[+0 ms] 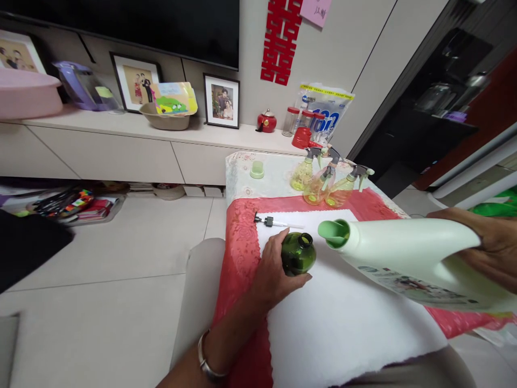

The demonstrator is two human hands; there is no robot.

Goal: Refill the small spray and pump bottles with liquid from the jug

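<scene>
In the right grip, curled around its rear, slants a big pale jug; in the left grip, half-open and cupping its side, sits a green bottle; just beyond lies a pump. Slow tilting, spout close above the bottle, should work best.

Bottle in L hand, jug in R hand to R, pump on sheet behind bottle, cap on tbl behind pump, sprayers R of cap, pot on shelf behind tbl, photos to L.
</scene>
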